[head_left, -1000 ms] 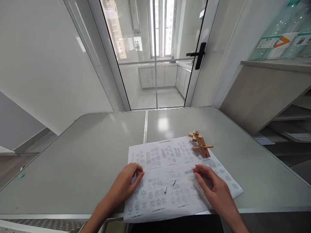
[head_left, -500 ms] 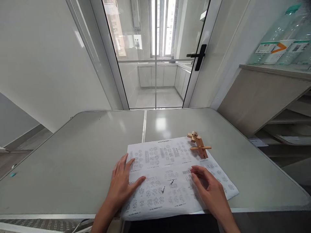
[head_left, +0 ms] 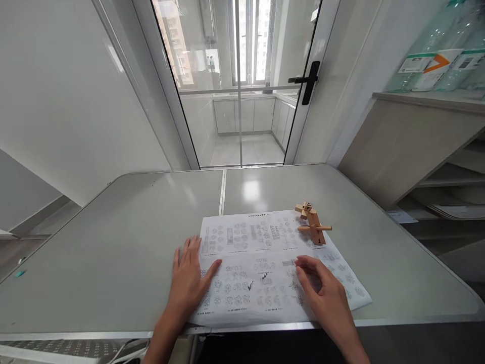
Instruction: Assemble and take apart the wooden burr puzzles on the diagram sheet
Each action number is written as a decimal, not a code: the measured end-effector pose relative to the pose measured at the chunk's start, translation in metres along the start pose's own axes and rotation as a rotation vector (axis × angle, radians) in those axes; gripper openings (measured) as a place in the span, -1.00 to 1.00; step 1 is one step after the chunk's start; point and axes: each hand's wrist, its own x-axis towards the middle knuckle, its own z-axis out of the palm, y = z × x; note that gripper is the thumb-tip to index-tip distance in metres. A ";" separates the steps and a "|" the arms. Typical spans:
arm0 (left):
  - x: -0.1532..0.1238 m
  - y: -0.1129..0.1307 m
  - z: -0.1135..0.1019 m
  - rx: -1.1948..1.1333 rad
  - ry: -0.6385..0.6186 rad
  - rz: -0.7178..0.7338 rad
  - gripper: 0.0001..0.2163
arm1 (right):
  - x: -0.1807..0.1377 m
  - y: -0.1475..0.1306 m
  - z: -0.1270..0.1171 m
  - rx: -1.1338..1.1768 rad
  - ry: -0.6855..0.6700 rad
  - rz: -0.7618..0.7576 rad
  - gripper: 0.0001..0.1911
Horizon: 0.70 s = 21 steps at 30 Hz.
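Note:
A printed paper sheet (head_left: 242,275) with rows of small line diagrams and two dark check marks lies at the table's front edge. My left hand (head_left: 187,278) rests flat over its left edge, fingers stretched and thumb out to the side. Lower right on the paper, my right hand (head_left: 322,288) is curved, with thumb and forefinger tips close together but slightly apart; nothing shows between them. Beyond that hand, wooden puzzle pieces (head_left: 315,227) stand on the upper right of the paper: a reddish-brown flat piece crossed by a thin stick, and a lighter cluster behind it.
The grey table (head_left: 113,253) has a pale seam down its middle. A glass door (head_left: 242,116) with a black handle (head_left: 310,83) stands behind it. At right, plastic bottles (head_left: 428,65) stand on a wooden shelf unit (head_left: 405,136). A small teal object (head_left: 19,273) lies far left.
The paper's front part, which hung over the table edge, has slid forward onto the table. My left hand has shifted slightly left and its fingers are closer together. My right hand keeps its curved shape.

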 end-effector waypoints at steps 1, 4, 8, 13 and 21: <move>0.000 0.001 -0.001 -0.005 -0.004 0.003 -0.28 | 0.000 0.000 0.000 0.000 -0.007 0.003 -0.61; 0.000 0.002 -0.005 -0.013 -0.025 0.003 -0.31 | 0.000 -0.001 -0.001 0.002 -0.023 0.018 -0.62; 0.000 0.004 -0.008 -0.024 -0.052 -0.008 -0.29 | -0.001 -0.001 -0.001 -0.001 -0.024 0.013 -0.61; -0.002 0.003 -0.007 -0.042 -0.039 -0.009 -0.29 | -0.001 -0.002 -0.001 -0.016 -0.032 0.009 -0.60; -0.003 0.000 -0.002 -0.044 -0.022 0.029 -0.32 | -0.001 -0.003 -0.002 -0.041 -0.032 -0.006 -0.62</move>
